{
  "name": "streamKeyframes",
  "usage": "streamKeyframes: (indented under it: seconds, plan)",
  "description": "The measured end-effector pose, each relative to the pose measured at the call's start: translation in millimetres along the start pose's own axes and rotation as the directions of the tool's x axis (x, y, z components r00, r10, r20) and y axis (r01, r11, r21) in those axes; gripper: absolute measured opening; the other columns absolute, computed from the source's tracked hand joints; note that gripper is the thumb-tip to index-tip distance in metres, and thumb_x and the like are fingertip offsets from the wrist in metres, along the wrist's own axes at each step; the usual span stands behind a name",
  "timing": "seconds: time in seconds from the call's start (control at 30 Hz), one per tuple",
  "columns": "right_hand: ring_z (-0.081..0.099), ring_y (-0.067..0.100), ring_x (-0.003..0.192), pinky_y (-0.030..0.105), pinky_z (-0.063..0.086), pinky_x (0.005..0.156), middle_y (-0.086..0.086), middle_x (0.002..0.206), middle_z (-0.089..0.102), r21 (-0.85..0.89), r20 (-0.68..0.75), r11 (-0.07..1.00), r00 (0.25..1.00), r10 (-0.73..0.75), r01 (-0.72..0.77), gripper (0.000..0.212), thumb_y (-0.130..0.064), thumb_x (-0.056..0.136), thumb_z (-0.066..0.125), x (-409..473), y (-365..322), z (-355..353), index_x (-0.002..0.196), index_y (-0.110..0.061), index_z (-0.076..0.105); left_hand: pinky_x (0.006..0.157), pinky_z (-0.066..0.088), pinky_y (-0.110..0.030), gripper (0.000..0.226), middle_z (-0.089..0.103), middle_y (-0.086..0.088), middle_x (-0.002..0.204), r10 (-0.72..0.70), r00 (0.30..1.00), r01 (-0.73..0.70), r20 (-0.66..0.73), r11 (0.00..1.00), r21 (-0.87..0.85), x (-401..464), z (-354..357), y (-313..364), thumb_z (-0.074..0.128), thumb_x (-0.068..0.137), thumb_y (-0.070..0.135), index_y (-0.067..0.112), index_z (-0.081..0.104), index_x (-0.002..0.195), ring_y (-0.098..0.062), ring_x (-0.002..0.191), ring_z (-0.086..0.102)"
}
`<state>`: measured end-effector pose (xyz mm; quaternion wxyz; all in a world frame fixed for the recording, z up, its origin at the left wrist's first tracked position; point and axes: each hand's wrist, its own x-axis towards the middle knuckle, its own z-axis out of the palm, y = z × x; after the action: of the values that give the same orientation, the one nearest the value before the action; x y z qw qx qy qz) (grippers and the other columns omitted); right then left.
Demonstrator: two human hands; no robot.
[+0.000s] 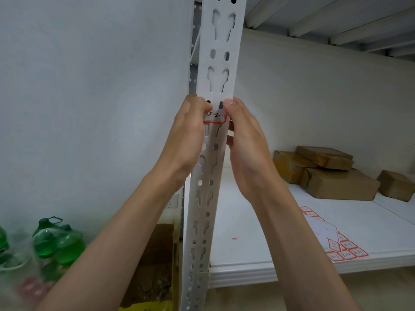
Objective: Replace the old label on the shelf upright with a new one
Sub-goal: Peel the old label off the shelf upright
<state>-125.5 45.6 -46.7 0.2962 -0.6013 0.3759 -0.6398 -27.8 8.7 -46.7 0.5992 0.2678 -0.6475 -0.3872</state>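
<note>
Matt white painted metal upright (215, 153), paper label (214, 117), dull brown cardboard boxes (336, 176) right, glossy green plastic bottles (56, 241) lower left.

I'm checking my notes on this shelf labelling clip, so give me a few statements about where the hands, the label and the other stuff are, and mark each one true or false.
1. Both hands are at the red-bordered label on the white shelf upright. True.
2. The left hand hangs idle by the person's side. False: it is raised to the upright, at the label's left edge.
3. A label sheet lies on the shelf board to the right of the right hand. True.
4. The cardboard boxes sit on the floor. False: they rest on the shelf board, near the back wall.
5. Green bottles stand low on the left. True.
</note>
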Motion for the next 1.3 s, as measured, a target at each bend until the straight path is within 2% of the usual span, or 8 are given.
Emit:
streamKeyframes:
  seconds: [0.1, 0.23, 0.67, 0.9, 0.97, 1.1, 1.23, 1.3]
  plan:
    - [0.061, -0.019, 0.079, 0.006, 0.047, 0.069, -0.024, 0.095, 0.069, 0.014, -0.021, 1.0, 0.999, 0.027, -0.027, 0.022, -0.033, 0.107, 0.041, 1.5, 2.8, 4.1, 0.104, -0.029, 0.062, 0.093, 0.05, -0.049, 0.042, 0.063, -0.006, 0.101, -0.002, 1.0, 0.003, 0.013, 0.999, -0.039, -1.1, 1.7, -0.8, 0.039, 0.085, 0.044, 0.009, 0.056, 0.101, -0.022, 0.098, 0.062]
    - [0.062, 0.002, 0.104, 0.023, 0.046, 0.084, 0.0, 0.127, 0.06, 0.02, -0.078, 0.998, 0.995, 0.055, -0.054, 0.027, -0.033, 0.105, 0.04, 5.5, 7.0, 9.1, 0.114, -0.025, 0.064, 0.083, 0.048, -0.04, 0.027, 0.064, -0.002, 0.099, 0.011, 1.0, -0.011, 0.0, 0.997, -0.072, -1.1, 3.1, -2.3, 0.04, 0.084, 0.042, 0.019, 0.052, 0.092, -0.018, 0.094, 0.062]
    - [0.066, 0.019, 0.105, 0.044, 0.052, 0.094, 0.005, 0.119, 0.067, 0.098, -0.121, 0.992, 0.988, 0.094, -0.082, 0.031, -0.029, 0.093, 0.044, 8.5, 9.4, 16.8, 0.113, -0.017, 0.064, 0.079, 0.042, -0.035, 0.017, 0.054, 0.008, 0.079, 0.057, 0.997, -0.062, -0.042, 0.99, -0.13, -1.1, 7.0, -3.8, 0.042, 0.083, 0.037, 0.026, 0.046, 0.071, -0.009, 0.075, 0.057]
    - [0.056, 0.019, 0.086, 0.039, 0.044, 0.076, 0.009, 0.097, 0.058, 0.123, -0.136, 0.989, 0.985, 0.104, -0.088, 0.047, -0.035, 0.078, 0.045, 7.9, 5.3, 21.1, 0.103, 0.004, 0.053, 0.066, 0.038, -0.032, 0.023, 0.049, 0.015, 0.064, 0.057, 0.994, -0.07, -0.092, 0.988, -0.136, -2.1, 9.5, -5.6, 0.044, 0.084, 0.035, 0.033, 0.041, 0.062, -0.011, 0.065, 0.048]
    - [0.052, 0.019, 0.082, 0.038, 0.042, 0.071, 0.009, 0.093, 0.055, 0.144, -0.147, 0.986, 0.984, 0.105, -0.083, 0.035, -0.032, 0.088, 0.042, 7.5, 4.8, 21.9, 0.096, 0.0, 0.053, 0.066, 0.039, -0.033, 0.02, 0.048, 0.012, 0.066, 0.044, 0.994, -0.058, -0.1, 0.988, -0.141, -2.2, 10.4, -5.1, 0.045, 0.083, 0.035, 0.03, 0.041, 0.064, -0.013, 0.067, 0.047]
    - [0.05, 0.008, 0.059, 0.023, 0.042, 0.043, 0.008, 0.087, 0.05, 0.16, -0.135, 0.977, 0.978, 0.162, -0.139, 0.029, -0.023, 0.1, 0.034, 7.6, 3.9, 17.9, 0.1, -0.005, 0.057, 0.065, 0.04, -0.035, 0.02, 0.05, 0.011, 0.067, 0.033, 0.993, -0.051, -0.116, 0.985, -0.162, -2.5, 12.2, -3.7, 0.046, 0.085, 0.034, 0.027, 0.042, 0.067, -0.014, 0.067, 0.048]
    - [0.047, 0.01, 0.071, 0.021, 0.043, 0.052, 0.006, 0.089, 0.049, 0.125, -0.132, 0.985, 0.982, 0.133, -0.117, 0.034, -0.024, 0.1, 0.032, 10.6, 6.5, 18.1, 0.105, 0.004, 0.052, 0.063, 0.042, -0.034, 0.022, 0.052, 0.014, 0.065, 0.053, 0.985, -0.074, -0.162, 0.989, -0.13, -3.2, 14.1, -4.4, 0.045, 0.091, 0.032, 0.026, 0.043, 0.07, -0.013, 0.067, 0.051]
    - [0.048, 0.008, 0.061, 0.018, 0.041, 0.044, 0.006, 0.085, 0.05, 0.146, -0.108, 0.98, 0.983, 0.148, -0.132, 0.033, -0.023, 0.1, 0.032, 10.4, 6.1, 17.3, 0.103, 0.002, 0.054, 0.064, 0.042, -0.036, 0.019, 0.053, 0.015, 0.065, 0.054, 0.983, -0.078, -0.174, 0.988, -0.132, -2.8, 14.9, -4.3, 0.045, 0.086, 0.034, 0.027, 0.044, 0.068, -0.013, 0.067, 0.052]
